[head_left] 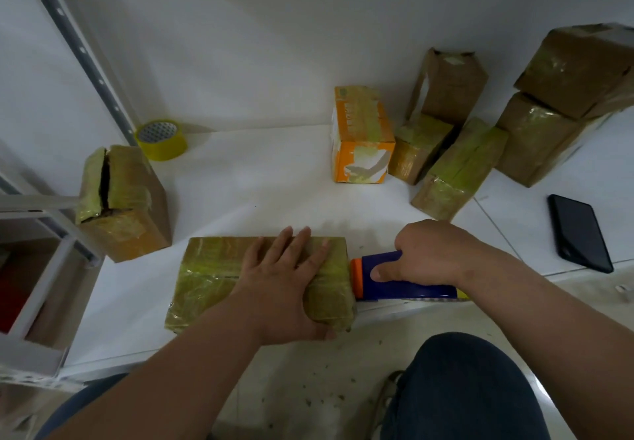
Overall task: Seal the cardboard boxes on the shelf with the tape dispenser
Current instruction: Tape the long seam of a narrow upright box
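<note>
The left hand [288, 278] is pressing flat on the box [209, 278] at the shelf's [260, 185] front edge, fingers [302, 240] spread straight across the top and thumb hooking the near corner. The right hand [429, 251] is gripping the dispenser [404, 276], its orange nose meeting the box's right end. Tape seems to be running along that side, though glare is hiding it. The box is sitting at the very lip; a hard pull could be dragging it off, or wrinkling the tape over older layers. Another box [123, 199] is gaping open at left.
</note>
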### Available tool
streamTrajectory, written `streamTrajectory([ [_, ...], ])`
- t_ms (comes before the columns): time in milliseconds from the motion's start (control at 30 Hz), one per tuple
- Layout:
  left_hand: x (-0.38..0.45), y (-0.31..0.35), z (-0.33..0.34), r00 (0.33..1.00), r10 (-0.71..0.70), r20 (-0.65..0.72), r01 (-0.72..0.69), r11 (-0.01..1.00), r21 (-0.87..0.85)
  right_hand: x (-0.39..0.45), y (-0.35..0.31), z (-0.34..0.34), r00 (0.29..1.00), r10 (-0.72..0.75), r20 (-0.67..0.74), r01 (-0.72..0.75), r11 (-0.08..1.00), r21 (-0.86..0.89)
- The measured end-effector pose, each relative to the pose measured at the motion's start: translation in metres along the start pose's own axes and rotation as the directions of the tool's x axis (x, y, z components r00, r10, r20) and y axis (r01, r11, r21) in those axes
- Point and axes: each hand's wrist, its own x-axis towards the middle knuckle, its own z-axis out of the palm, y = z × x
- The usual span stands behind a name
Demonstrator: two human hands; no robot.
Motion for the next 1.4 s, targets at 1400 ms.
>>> streamTrajectory([
  [1400,-0.029,-0.007,-0.026,0.985,0.173,-0.025,-0.175,0.982,-0.066,-0.024,0.036,-0.032,0.958,0.204,0.202,-0.287,0.722,0.629],
])
